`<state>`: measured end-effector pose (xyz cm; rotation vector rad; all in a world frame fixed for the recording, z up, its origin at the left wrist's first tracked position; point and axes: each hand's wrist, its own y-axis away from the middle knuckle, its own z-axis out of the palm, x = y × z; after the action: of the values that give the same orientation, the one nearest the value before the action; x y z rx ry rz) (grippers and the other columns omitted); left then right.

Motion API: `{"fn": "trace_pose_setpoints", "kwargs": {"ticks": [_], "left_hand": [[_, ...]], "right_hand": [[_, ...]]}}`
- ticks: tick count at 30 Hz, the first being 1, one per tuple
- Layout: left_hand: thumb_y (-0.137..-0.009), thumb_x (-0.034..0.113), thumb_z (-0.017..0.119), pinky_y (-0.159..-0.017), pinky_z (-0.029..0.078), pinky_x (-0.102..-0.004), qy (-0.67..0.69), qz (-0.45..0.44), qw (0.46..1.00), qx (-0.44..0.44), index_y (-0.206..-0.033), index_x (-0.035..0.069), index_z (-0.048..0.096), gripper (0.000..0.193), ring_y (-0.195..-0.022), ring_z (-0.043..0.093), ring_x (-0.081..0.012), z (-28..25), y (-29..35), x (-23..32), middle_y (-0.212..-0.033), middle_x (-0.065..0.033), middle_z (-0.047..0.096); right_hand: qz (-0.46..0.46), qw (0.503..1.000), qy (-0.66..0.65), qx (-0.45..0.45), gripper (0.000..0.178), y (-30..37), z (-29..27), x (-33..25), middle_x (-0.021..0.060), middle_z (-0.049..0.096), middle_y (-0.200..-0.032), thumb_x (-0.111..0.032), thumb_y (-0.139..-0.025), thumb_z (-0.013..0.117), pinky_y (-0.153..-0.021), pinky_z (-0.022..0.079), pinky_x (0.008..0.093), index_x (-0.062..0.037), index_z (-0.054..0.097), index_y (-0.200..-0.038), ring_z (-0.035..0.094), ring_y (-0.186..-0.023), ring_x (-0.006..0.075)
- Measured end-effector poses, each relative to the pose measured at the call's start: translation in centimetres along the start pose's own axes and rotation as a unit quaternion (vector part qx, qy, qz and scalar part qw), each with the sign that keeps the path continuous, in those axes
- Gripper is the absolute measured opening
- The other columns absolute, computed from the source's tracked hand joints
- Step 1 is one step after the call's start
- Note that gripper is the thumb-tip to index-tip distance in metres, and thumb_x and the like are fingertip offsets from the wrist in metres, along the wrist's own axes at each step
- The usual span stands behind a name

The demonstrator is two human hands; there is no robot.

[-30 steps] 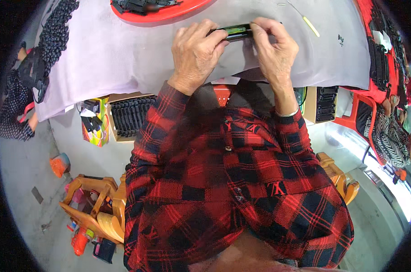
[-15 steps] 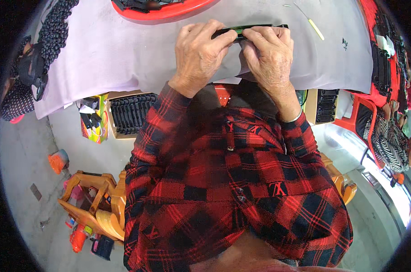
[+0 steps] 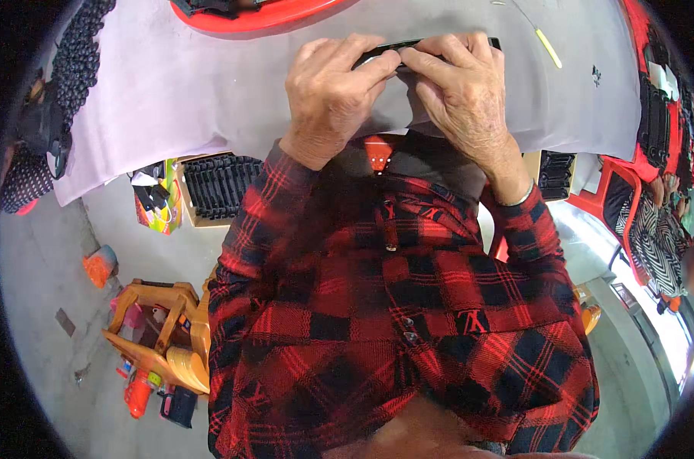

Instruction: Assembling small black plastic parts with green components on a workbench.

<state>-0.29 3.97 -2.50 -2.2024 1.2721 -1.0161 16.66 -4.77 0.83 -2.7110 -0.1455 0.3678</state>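
Black strip [image 3: 403,44] in hands [image 3: 328,96], pale tablecloth [image 3: 201,84], grey floor [image 3: 37,264]

A strip [image 3: 410,43] spans the left grip [image 3: 328,96] and right grip [image 3: 469,96], over the worktop [image 3: 171,84]. Beyond the left grip, leftward, sits a tray [image 3: 270,24]. Right of the right grip lies a tool [image 3: 548,47], then small pieces [image 3: 596,76]. Behind the left grip, leftward, a box [image 3: 184,191] holds parts [image 3: 223,186].

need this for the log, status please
Left grip, right grip both on long narrow black piece. Piece partly covered. Slim yellow-handled tool lies clear, rightward.
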Motion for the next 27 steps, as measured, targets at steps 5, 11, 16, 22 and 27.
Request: {"fn": "trace_pose_setpoints", "kwargs": {"ticks": [5, 11, 16, 22, 27], "left_hand": [[-0.069, 0.011, 0.079, -0.077, 0.048, -0.0336, -0.006, -0.011, 1.000, -0.008, -0.089, 0.015, 0.072, 0.022, -0.082, 0.065, -0.0177, -0.1, 0.0, 0.2, -0.094, 0.0035, 0.068], [-0.070, 0.013, 0.080, -0.078, 0.047, -0.0345, 0.057, -0.018, 0.998, 0.024, -0.087, 0.011, 0.071, 0.020, -0.084, 0.066, -0.0195, 0.1, 0.3, -0.3, -0.097, 0.0015, 0.069], [-0.073, 0.014, 0.079, -0.080, 0.047, -0.0369, 0.047, -0.006, 0.999, 0.018, -0.085, 0.010, 0.069, 0.016, -0.083, 0.065, -0.0207, 0.2, 0.2, -0.3, -0.096, 0.0009, 0.068], [-0.073, 0.014, 0.079, -0.080, 0.047, -0.0372, 0.032, -0.026, 0.999, 0.017, -0.084, 0.010, 0.070, 0.015, -0.082, 0.065, -0.0219, 0.1, 0.4, -0.3, -0.094, 0.0010, 0.068], [-0.074, 0.016, 0.080, -0.079, 0.046, -0.0365, 0.025, -0.022, 0.999, 0.011, -0.086, 0.010, 0.070, 0.017, -0.084, 0.065, -0.0233, 0.1, 0.4, -0.2, -0.097, 0.0000, 0.069]], "right_hand": [[-0.045, 0.993, 0.026, -0.101, 0.040, -1.0, -2.1, 0.3, -0.0051, 0.062, -0.103, -0.009, -0.074, 0.071, -0.079, 0.041, 0.0368, -0.0202, 0.070, -0.113, 0.054, -0.094, 0.0221], [-0.089, 0.986, 0.019, -0.137, 0.045, -1.5, -1.6, 0.4, 0.0002, 0.059, -0.102, -0.009, -0.074, 0.070, -0.080, 0.043, 0.0369, -0.0142, 0.066, -0.118, 0.054, -0.095, 0.0232], [-0.024, 0.988, -0.152, -0.034, 0.034, -0.7, -2.5, 1.4, 0.0087, 0.066, -0.101, 0.000, -0.078, 0.067, -0.084, 0.051, 0.0348, -0.0040, 0.068, -0.113, 0.063, -0.094, 0.0239], [0.136, 0.965, -0.204, 0.089, 0.015, 1.2, -3.5, 2.8, 0.0043, 0.069, -0.092, -0.002, -0.084, 0.067, -0.078, 0.050, 0.0288, -0.0033, 0.072, -0.098, 0.065, -0.085, 0.0143], [0.219, 0.927, -0.275, 0.132, 0.012, 3.6, -2.3, 3.4, 0.0054, 0.067, -0.083, -0.001, -0.083, 0.067, -0.072, 0.051, 0.0260, -0.0026, 0.071, -0.094, 0.063, -0.076, 0.0120]]}}
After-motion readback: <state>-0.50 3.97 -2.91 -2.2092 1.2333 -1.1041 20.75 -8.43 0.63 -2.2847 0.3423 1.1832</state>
